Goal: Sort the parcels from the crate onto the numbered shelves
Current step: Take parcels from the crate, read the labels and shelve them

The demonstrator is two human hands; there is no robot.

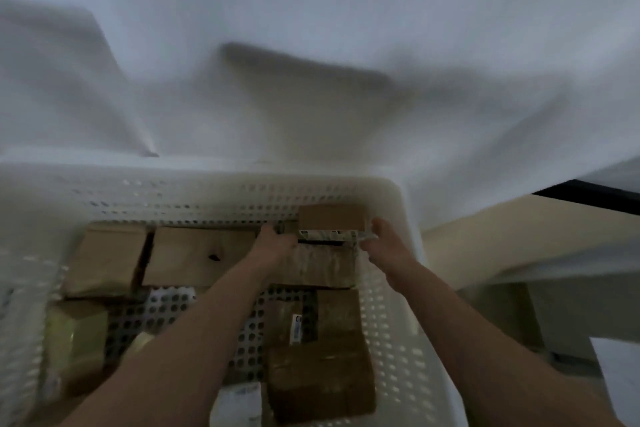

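A white perforated crate (388,198) fills the lower left and holds several brown cardboard parcels. A small brown box (331,216) with a white label on its near side sits on another parcel in the crate's far right corner. My left hand (275,243) reaches in just left of that box, fingers spread, with a small gap to it. At the box's right edge is my right hand (384,239), fingers extended, touching or nearly touching it. The frame is blurred by motion, so the exact contact is unclear. No numbered shelves are in view.
Larger parcels lie at the crate's left (107,260), middle (197,253) and near right (322,381). A pale wall with blurred shadows (311,45) fills the top. Right of the crate are a beige surface (502,239) and a dark strip (595,192).
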